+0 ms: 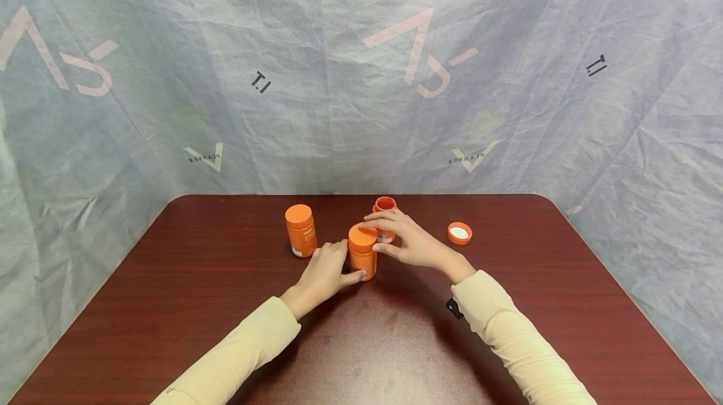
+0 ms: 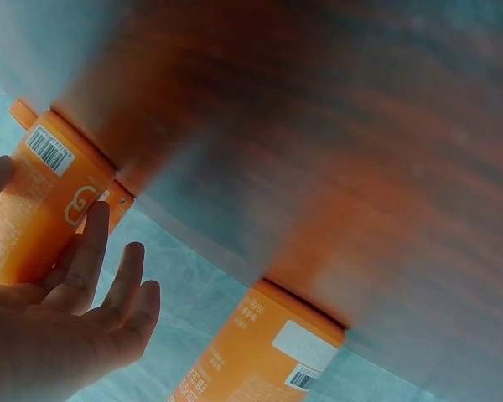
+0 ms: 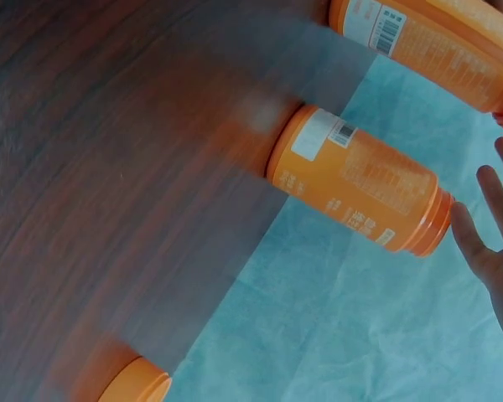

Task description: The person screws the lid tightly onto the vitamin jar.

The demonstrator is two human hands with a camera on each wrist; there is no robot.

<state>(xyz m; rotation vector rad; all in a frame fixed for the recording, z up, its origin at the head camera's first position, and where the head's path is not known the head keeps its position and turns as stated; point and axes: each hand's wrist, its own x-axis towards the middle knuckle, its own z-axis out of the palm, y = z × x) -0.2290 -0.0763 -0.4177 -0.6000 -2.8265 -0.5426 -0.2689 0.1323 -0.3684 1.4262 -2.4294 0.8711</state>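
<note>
My left hand (image 1: 322, 276) holds an orange bottle (image 1: 363, 262) upright on the table, with its thumb across the lower front and its fingers at the left side. In the left wrist view some fingers of that hand stand loose beside the bottle (image 2: 50, 193). At the bottle's top, my right hand (image 1: 409, 243) has its thumb and fingertips at the edge of the orange cap (image 1: 363, 235). Just behind stands an uncapped orange bottle (image 1: 386, 204), partly hidden by the right hand; the right wrist view shows its threaded neck (image 3: 432, 224) near the spread outer fingers.
A capped orange bottle (image 1: 301, 232) stands to the left of the held one. Off to the right, a loose orange cap (image 1: 459, 233) lies with its white inside up. Everything rests on a dark red-brown table (image 1: 198, 292), with a grey printed cloth (image 1: 339, 78) hanging behind.
</note>
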